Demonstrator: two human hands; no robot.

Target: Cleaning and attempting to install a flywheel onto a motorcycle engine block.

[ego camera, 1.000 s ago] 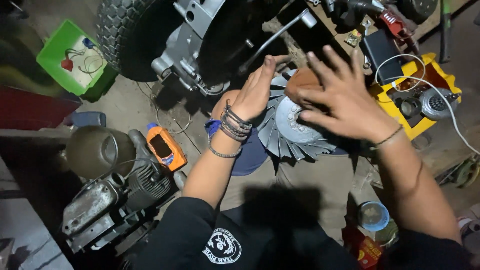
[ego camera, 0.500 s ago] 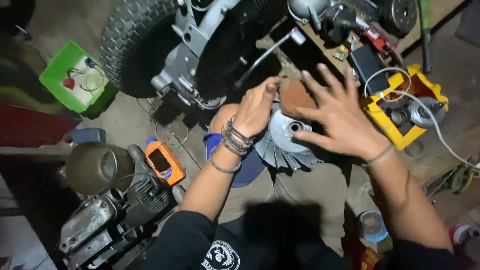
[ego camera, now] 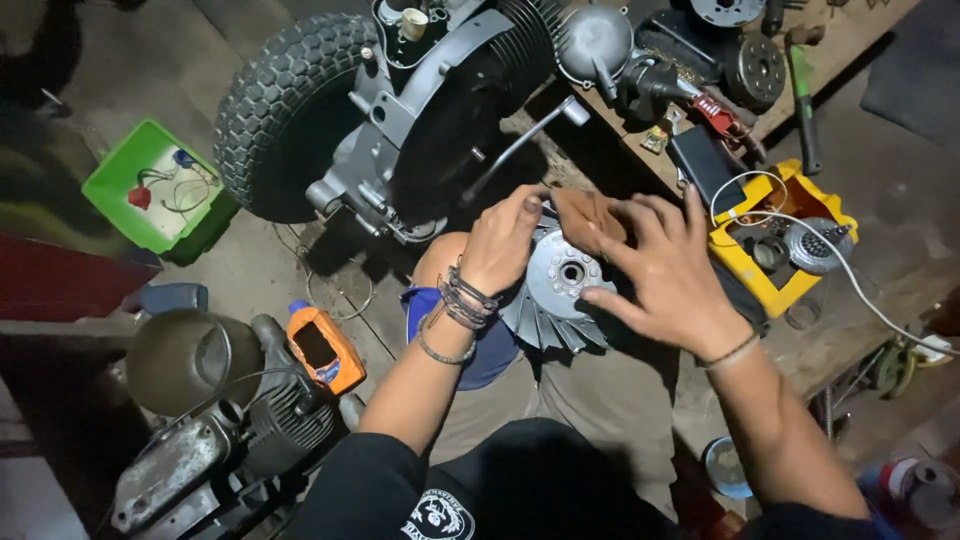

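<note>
Beyond your hands, the scooter engine unit with its knobby tyre (ego camera: 285, 110) is lying on its side on the floor, the largest thing before you. To the left of your left forearm a second engine (ego camera: 225, 440) is sitting near a rounded metal tank (ego camera: 180, 360), with an orange handheld meter (ego camera: 322, 348) just beside your left elbow. Farther left, a green tray (ego camera: 150, 190) is holding bits of wire. To the right of your right hand, a yellow parts box (ego camera: 775, 255) is resting with a white cable (ego camera: 850, 270) running over it.

The finned flywheel (ego camera: 555, 300) is lying on your lap, directly under both hands, already off the engine and not fitted to anything; its centre hub is showing bare. Judging from this, the wheel is in mid-handling, and any refitting is yet to come.

Your left hand (ego camera: 500, 245) is curling loosely, fingertips pressing on the upper rim of the flywheel, not closing round it. Your right hand (ego camera: 675, 275) is spreading wide, palm down over the right side of the wheel, fingers fanning out. Between the two hands a brown pad or cloth (ego camera: 585, 215) is sitting against the top edge; whether either hand is gripping it, I cannot tell.
</note>
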